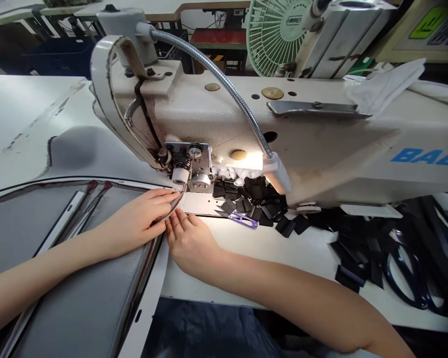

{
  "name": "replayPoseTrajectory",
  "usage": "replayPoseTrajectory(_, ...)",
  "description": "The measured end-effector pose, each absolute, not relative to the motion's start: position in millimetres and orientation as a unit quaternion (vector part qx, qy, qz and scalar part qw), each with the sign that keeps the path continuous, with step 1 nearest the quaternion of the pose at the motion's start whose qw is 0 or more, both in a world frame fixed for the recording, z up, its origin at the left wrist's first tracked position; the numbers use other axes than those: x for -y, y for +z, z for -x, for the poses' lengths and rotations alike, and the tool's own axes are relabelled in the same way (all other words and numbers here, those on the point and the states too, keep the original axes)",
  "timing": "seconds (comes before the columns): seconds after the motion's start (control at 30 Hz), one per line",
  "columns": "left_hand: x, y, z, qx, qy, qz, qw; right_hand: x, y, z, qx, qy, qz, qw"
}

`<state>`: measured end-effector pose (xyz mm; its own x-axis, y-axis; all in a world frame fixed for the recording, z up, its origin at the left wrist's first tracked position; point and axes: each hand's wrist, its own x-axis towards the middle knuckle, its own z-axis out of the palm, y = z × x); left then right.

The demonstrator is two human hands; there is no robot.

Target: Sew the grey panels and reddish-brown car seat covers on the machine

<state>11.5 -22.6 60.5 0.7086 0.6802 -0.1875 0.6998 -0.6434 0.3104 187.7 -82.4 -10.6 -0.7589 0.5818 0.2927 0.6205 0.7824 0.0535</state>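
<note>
A grey fabric panel (85, 293) with a white edge strip (149, 293) lies in front of a white sewing machine (306, 134). My left hand (136, 219) rests flat on the panel, fingers stretched toward the needle area (184, 186). My right hand (188, 238) lies flat beside it on the table, fingertips pressing the fabric edge just in front of the presser foot. Neither hand grips anything; both lie on the fabric.
Several small black fabric pieces (254, 201) are piled under the machine arm, with purple thread snips (244, 220) among them. Dark-handled scissors (414, 283) and black strips lie at the right. A gooseneck lamp (276, 171) lights the needle area. A green fan (276, 35) stands behind.
</note>
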Motion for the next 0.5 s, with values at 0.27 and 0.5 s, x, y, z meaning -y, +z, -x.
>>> replayPoseTrajectory(0.27, 20.5, 60.6, -8.1, -0.361, -0.035, -0.915, 0.177, 80.4, -12.4, -185.4, 0.928, -0.073, 0.341, 0.135)
replayPoseTrajectory(0.5, 20.4, 61.1, -10.5, -0.354, -0.037, -0.919, 0.168, 81.0, -14.2, -184.1, 0.921, -0.058, 0.359, 0.138)
